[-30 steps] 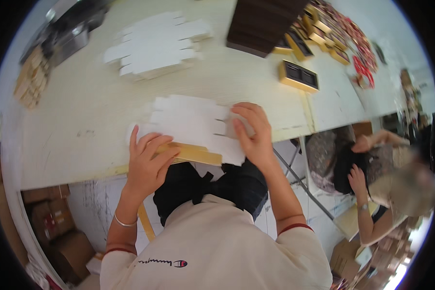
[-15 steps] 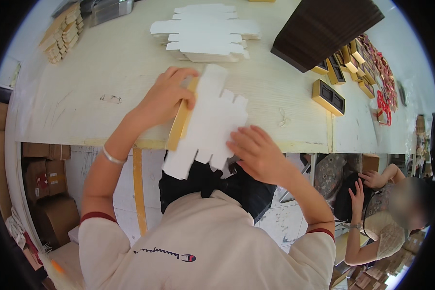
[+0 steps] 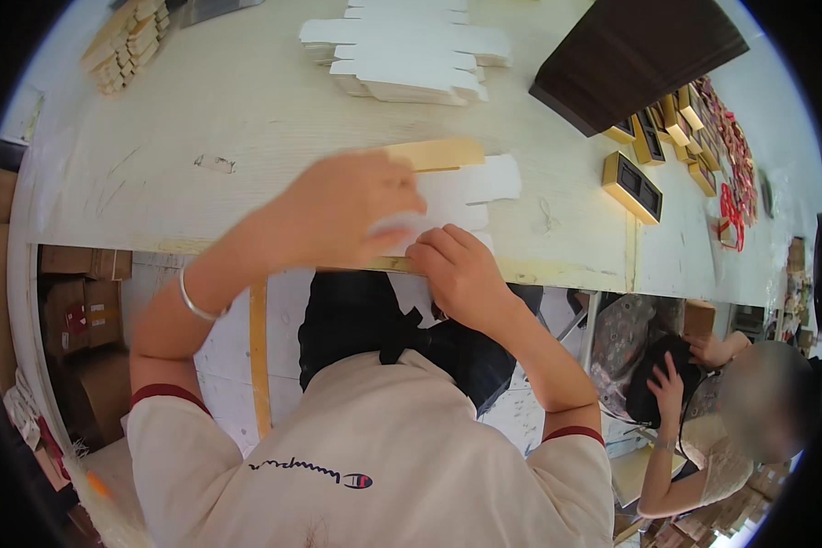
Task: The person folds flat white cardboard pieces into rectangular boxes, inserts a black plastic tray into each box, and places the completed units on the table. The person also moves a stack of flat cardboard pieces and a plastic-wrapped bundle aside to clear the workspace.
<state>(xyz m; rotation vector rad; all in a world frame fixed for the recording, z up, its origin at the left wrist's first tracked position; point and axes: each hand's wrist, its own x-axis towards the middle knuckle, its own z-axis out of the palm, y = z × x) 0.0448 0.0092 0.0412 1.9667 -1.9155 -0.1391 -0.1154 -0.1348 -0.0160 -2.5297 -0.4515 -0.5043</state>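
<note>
The left hand (image 3: 352, 210), blurred, lies spread and flat on the white die-cut cardboard blank (image 3: 466, 196) at the near edge of the pale table (image 3: 201, 137). The right hand (image 3: 457, 269), fingers curled, pinches the blank's near edge. A tan strip (image 3: 434, 153) lies along the blank's far side.

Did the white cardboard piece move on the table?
Yes. The white cardboard piece turned from hanging over the table's near edge to lying flat, nearer the white stack.

Bright daylight — fisheye-bent, motion-blurred
</note>
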